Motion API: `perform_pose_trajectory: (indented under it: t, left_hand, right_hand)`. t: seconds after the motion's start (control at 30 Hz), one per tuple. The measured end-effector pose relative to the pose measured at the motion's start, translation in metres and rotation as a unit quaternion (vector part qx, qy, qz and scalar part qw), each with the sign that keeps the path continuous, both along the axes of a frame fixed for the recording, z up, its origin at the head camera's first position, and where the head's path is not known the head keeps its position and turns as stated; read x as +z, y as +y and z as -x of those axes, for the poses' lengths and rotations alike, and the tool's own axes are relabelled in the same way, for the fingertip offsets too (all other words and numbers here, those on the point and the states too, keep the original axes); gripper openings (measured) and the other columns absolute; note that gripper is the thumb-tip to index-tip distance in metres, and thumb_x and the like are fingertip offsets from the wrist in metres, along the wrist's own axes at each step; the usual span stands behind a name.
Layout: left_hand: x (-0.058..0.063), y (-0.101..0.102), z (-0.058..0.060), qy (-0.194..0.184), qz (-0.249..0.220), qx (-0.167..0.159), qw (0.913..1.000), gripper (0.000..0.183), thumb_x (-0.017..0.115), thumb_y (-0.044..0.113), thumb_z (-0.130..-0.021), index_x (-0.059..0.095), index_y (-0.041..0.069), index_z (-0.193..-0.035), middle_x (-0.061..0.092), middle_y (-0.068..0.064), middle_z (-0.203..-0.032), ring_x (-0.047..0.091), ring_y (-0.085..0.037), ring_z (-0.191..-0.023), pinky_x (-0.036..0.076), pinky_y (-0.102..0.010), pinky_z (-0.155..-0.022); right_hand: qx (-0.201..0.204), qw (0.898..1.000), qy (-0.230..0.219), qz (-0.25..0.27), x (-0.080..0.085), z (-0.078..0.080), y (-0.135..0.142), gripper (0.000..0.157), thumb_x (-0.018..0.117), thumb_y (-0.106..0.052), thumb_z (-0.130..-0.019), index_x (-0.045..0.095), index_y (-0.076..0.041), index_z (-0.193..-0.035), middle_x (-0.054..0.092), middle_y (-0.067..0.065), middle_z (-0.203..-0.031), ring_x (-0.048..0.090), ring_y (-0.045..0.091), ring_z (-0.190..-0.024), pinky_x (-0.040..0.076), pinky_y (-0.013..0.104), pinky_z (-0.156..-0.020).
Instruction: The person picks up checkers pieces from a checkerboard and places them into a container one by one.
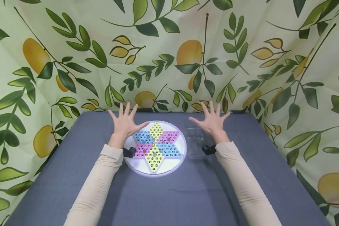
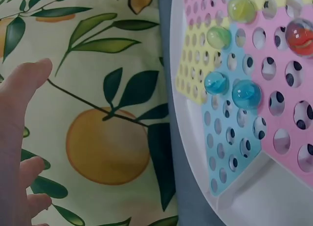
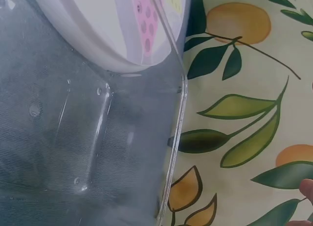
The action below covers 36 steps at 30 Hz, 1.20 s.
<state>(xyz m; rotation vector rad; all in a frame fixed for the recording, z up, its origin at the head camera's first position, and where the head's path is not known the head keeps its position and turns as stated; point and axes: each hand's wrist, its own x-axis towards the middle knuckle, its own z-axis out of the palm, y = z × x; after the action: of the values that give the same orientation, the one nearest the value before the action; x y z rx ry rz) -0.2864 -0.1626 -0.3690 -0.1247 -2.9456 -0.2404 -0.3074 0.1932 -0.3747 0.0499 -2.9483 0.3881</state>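
Both hands are raised with the fingers spread and hold nothing. In the head view my left hand (image 1: 125, 123) overlaps the upper left part of a round Chinese checkers board (image 1: 169, 164). This white board carries a star of yellow, blue and pink perforated points. Several glass marbles sit in its holes; in the left wrist view a blue marble (image 2: 247, 94), a green marble (image 2: 218, 37) and a red marble (image 2: 301, 36) show closely. My right hand (image 1: 212, 121) is up by the far right corner of a clear plastic tray (image 1: 194, 147), to the board's right.
A dark grey cloth covers the table (image 1: 158, 201). Along its far edge and both sides hangs a curtain (image 1: 164, 75) printed with leaves and yellow fruit. The tray's near-left side lies close against the board. A black wrist device (image 1: 129, 152) is strapped below my left hand.
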Motion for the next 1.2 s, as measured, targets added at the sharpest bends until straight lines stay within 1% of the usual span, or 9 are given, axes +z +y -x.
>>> perform_pose_trajectory:
  t: [0.1, 0.2, 0.33, 0.47, 0.6, 0.77, 0.87, 1.03, 1.2]
  left_hand:
    - [0.001, 0.0, -0.001, 0.003, -0.004, -0.003, 1.0, 0.097, 0.047, 0.077, -0.08, 0.018, 0.023, -0.155, 0.01, -0.014, -0.163, 0.003, -0.042, -0.151, -0.005, -0.077, -0.109]
    - [0.001, 0.0, -0.004, 0.007, -0.009, -0.005, 0.9999, 0.095, 0.048, 0.075, -0.081, 0.02, 0.022, -0.155, 0.014, -0.014, -0.163, 0.006, -0.039, -0.152, -0.001, -0.074, -0.112]
    - [-0.002, -0.001, -0.009, 0.02, -0.028, -0.016, 0.9993, 0.089, 0.05, 0.069, -0.084, 0.025, 0.019, -0.153, 0.026, -0.015, -0.159, 0.019, -0.036, -0.149, 0.008, -0.068, -0.117]
    - [-0.006, -0.003, -0.017, 0.035, -0.079, -0.044, 0.9953, 0.079, 0.054, 0.058, -0.088, 0.032, 0.014, -0.15, 0.039, -0.017, -0.152, 0.034, -0.037, -0.142, 0.022, -0.06, -0.117]
    - [-0.012, -0.007, -0.024, 0.033, -0.144, -0.069, 0.9865, 0.068, 0.058, 0.047, -0.091, 0.041, 0.01, -0.146, 0.045, -0.018, -0.148, 0.041, -0.039, -0.137, 0.032, -0.057, -0.113]
    - [-0.024, -0.011, -0.032, 0.021, -0.22, -0.1, 0.9701, 0.054, 0.063, 0.035, -0.091, 0.054, 0.006, -0.135, 0.054, -0.018, -0.139, 0.047, -0.038, -0.132, 0.036, -0.055, -0.11]
    - [-0.032, -0.012, -0.035, 0.025, -0.251, -0.128, 0.9591, 0.046, 0.066, 0.028, -0.089, 0.06, 0.002, -0.127, 0.061, -0.019, -0.128, 0.056, -0.037, -0.121, 0.043, -0.053, -0.104]
    - [-0.045, -0.014, -0.04, 0.023, -0.278, -0.157, 0.9474, 0.037, 0.07, 0.019, -0.087, 0.065, -0.002, -0.117, 0.067, -0.02, -0.109, 0.063, -0.035, -0.099, 0.052, -0.049, -0.087]
    - [-0.055, -0.015, -0.043, 0.008, -0.297, -0.155, 0.9421, 0.034, 0.072, 0.018, -0.084, 0.068, -0.002, -0.112, 0.069, -0.018, -0.1, 0.064, -0.031, -0.09, 0.054, -0.035, -0.077]
  right_hand:
    - [0.007, 1.0, -0.003, 0.01, 0.001, -0.001, 0.003, 0.099, 0.04, -0.086, -0.076, 0.01, -0.033, -0.155, 0.0, 0.013, -0.164, -0.011, 0.046, -0.149, -0.006, 0.083, -0.101]
    - [0.023, 0.999, -0.008, 0.037, 0.002, -0.004, 0.007, 0.093, 0.041, -0.081, -0.081, 0.013, -0.03, -0.155, 0.004, 0.015, -0.164, -0.005, 0.047, -0.149, 0.0, 0.082, -0.104]
    - [0.053, 0.994, -0.02, 0.095, 0.0, -0.01, 0.012, 0.08, 0.043, -0.066, -0.091, 0.021, -0.022, -0.154, 0.011, 0.019, -0.162, 0.011, 0.048, -0.148, 0.015, 0.075, -0.109]
    - [0.09, 0.984, -0.019, 0.15, -0.005, -0.015, 0.018, 0.069, 0.047, -0.05, -0.097, 0.028, -0.013, -0.152, 0.024, 0.02, -0.158, 0.025, 0.044, -0.145, 0.024, 0.064, -0.113]
    - [0.116, 0.972, -0.009, 0.204, -0.011, -0.022, 0.022, 0.062, 0.053, -0.038, -0.097, 0.034, -0.007, -0.148, 0.035, 0.021, -0.153, 0.033, 0.041, -0.141, 0.03, 0.058, -0.113]
    - [0.112, 0.955, -0.021, 0.272, -0.023, -0.033, 0.03, 0.057, 0.055, -0.034, -0.097, 0.04, -0.007, -0.145, 0.04, 0.021, -0.15, 0.04, 0.04, -0.137, 0.039, 0.055, -0.108]
    - [0.107, 0.945, -0.032, 0.308, -0.031, -0.041, 0.035, 0.056, 0.055, -0.034, -0.097, 0.042, -0.007, -0.144, 0.041, 0.021, -0.149, 0.04, 0.039, -0.137, 0.038, 0.054, -0.11]
    - [0.112, 0.929, -0.034, 0.351, -0.046, -0.052, 0.04, 0.053, 0.054, -0.03, -0.098, 0.042, -0.004, -0.143, 0.043, 0.024, -0.147, 0.041, 0.041, -0.137, 0.038, 0.056, -0.109]
    - [0.111, 0.92, -0.024, 0.376, -0.06, -0.058, 0.043, 0.05, 0.054, -0.026, -0.098, 0.044, -0.001, -0.141, 0.044, 0.024, -0.146, 0.042, 0.041, -0.136, 0.039, 0.056, -0.108]
